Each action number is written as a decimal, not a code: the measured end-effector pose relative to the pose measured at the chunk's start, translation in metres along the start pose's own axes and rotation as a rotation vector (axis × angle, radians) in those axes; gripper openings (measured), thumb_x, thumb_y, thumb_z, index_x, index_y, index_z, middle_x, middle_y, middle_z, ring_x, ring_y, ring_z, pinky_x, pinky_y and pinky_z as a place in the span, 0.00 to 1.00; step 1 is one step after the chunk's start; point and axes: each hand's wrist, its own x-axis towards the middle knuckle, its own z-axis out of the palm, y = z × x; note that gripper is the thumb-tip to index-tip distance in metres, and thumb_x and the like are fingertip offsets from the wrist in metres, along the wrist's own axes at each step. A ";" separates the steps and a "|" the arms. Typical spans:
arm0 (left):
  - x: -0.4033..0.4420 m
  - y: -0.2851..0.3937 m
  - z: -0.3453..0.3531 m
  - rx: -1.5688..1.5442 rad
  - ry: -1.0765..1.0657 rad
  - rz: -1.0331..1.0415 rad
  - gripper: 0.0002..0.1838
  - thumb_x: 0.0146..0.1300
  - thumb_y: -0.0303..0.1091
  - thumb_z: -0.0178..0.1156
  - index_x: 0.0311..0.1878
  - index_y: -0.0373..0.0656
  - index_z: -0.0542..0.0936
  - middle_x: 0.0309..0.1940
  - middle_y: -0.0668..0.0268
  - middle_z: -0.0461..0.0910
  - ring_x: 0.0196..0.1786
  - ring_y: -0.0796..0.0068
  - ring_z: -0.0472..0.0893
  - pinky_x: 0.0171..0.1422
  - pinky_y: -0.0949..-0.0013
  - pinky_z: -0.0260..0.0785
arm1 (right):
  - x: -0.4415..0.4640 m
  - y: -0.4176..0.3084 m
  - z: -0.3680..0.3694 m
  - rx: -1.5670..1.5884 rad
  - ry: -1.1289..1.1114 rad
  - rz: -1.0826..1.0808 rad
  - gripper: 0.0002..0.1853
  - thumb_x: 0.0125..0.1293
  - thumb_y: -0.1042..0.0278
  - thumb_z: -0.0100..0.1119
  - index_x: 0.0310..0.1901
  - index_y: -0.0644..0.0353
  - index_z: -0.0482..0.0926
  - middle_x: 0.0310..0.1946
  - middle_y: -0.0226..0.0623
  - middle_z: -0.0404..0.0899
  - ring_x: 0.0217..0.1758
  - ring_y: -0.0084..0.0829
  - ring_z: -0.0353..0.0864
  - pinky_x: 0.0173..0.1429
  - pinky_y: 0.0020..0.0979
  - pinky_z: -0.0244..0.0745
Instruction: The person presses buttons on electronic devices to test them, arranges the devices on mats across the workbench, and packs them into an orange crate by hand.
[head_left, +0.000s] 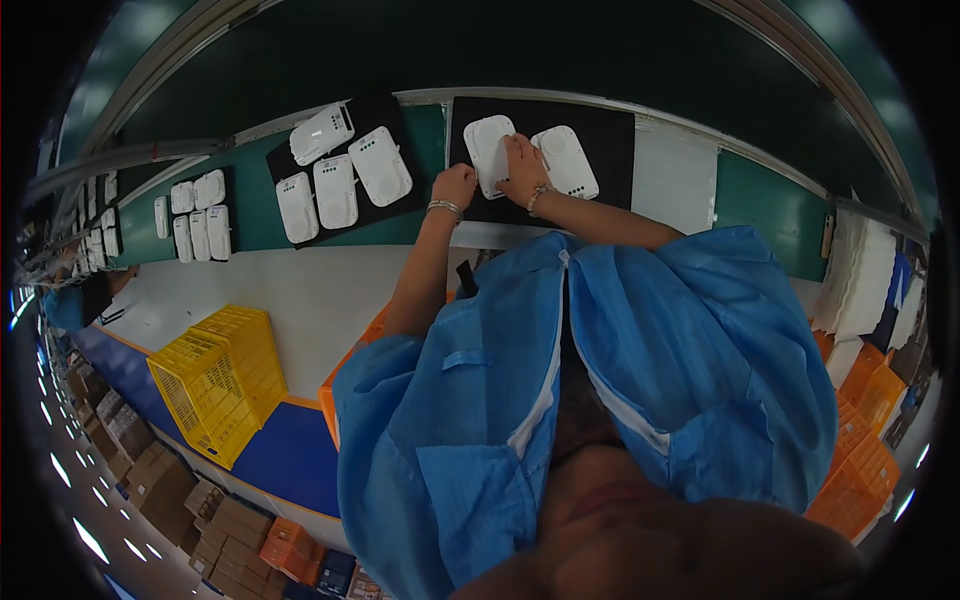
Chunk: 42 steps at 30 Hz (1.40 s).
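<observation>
A white plastic device [488,140] with rounded corners lies on a black mat [612,150] in front of me. My right hand [522,172] rests over its right side with the fingers stretched out. My left hand [455,187] is closed beside its lower left edge; whatever may be between those fingers is hidden. Just right of my right hand, a second white device [567,160] with a round disc and small dark dots lies tilted on the same mat.
To the left, several similar white devices [378,167] lie on another black mat [405,125], with more [218,232] farther along the green bench [350,237]. A yellow crate [220,380] stands behind on the left. Orange crates [855,470] are at the right. Another person's blue sleeve [65,308] shows far left.
</observation>
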 end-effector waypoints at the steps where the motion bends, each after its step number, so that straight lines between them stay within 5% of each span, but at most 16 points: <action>1: 0.000 -0.003 0.000 -0.022 0.003 0.015 0.10 0.62 0.38 0.57 0.39 0.43 0.83 0.37 0.57 0.84 0.41 0.53 0.83 0.47 0.55 0.75 | 0.000 0.001 0.000 0.004 0.008 -0.011 0.52 0.42 0.65 0.77 0.68 0.63 0.54 0.67 0.53 0.55 0.68 0.56 0.59 0.71 0.45 0.59; 9: -0.008 0.005 0.001 0.025 0.124 0.086 0.10 0.61 0.38 0.59 0.39 0.42 0.83 0.38 0.56 0.84 0.42 0.53 0.83 0.49 0.56 0.76 | 0.000 0.005 -0.003 0.017 -0.002 -0.021 0.52 0.40 0.64 0.78 0.67 0.63 0.57 0.67 0.50 0.56 0.68 0.54 0.59 0.72 0.42 0.60; 21: 0.006 0.000 -0.012 -0.343 -0.142 -0.106 0.14 0.54 0.38 0.63 0.42 0.41 0.83 0.38 0.56 0.85 0.41 0.58 0.84 0.49 0.62 0.77 | -0.001 0.004 -0.002 0.012 0.006 -0.019 0.51 0.41 0.65 0.77 0.67 0.63 0.57 0.67 0.51 0.56 0.69 0.53 0.59 0.72 0.43 0.58; 26: 0.005 0.016 -0.010 0.181 0.038 0.058 0.13 0.54 0.33 0.62 0.44 0.42 0.82 0.35 0.57 0.85 0.39 0.58 0.84 0.47 0.59 0.77 | -0.002 0.004 -0.002 0.001 0.025 -0.011 0.50 0.41 0.65 0.77 0.67 0.63 0.57 0.67 0.51 0.56 0.68 0.52 0.61 0.72 0.43 0.58; 30: -0.005 0.011 -0.006 0.050 0.074 0.028 0.16 0.54 0.34 0.62 0.47 0.42 0.81 0.36 0.57 0.84 0.43 0.58 0.83 0.49 0.58 0.76 | -0.009 0.010 -0.019 0.077 0.024 -0.016 0.49 0.44 0.64 0.75 0.68 0.60 0.58 0.68 0.50 0.56 0.68 0.53 0.60 0.73 0.42 0.58; 36: -0.012 0.011 0.014 -0.125 0.217 0.001 0.31 0.53 0.41 0.65 0.60 0.40 0.72 0.49 0.51 0.78 0.52 0.54 0.79 0.54 0.56 0.74 | -0.039 0.056 -0.044 -0.168 0.162 -0.004 0.52 0.43 0.59 0.76 0.70 0.54 0.57 0.69 0.50 0.56 0.72 0.51 0.58 0.72 0.45 0.59; 38: -0.012 0.029 0.022 -0.113 0.376 -0.071 0.44 0.49 0.48 0.69 0.68 0.41 0.65 0.52 0.46 0.75 0.50 0.49 0.79 0.55 0.56 0.74 | -0.049 0.060 -0.043 -0.135 0.136 0.114 0.55 0.42 0.56 0.77 0.71 0.51 0.54 0.70 0.51 0.56 0.73 0.51 0.56 0.73 0.47 0.56; 39: -0.010 0.043 0.020 -0.077 0.359 -0.141 0.54 0.45 0.54 0.71 0.73 0.44 0.56 0.54 0.46 0.74 0.51 0.47 0.77 0.56 0.54 0.74 | -0.050 0.062 -0.042 -0.140 0.127 0.083 0.55 0.42 0.56 0.77 0.71 0.51 0.54 0.70 0.51 0.56 0.73 0.51 0.56 0.73 0.47 0.56; 42: -0.016 0.083 0.019 0.069 0.297 -0.262 0.60 0.42 0.55 0.73 0.76 0.52 0.48 0.58 0.53 0.69 0.59 0.52 0.73 0.56 0.53 0.73 | -0.042 0.057 -0.041 -0.220 0.108 0.171 0.60 0.39 0.52 0.79 0.73 0.49 0.51 0.71 0.54 0.51 0.73 0.52 0.56 0.72 0.45 0.61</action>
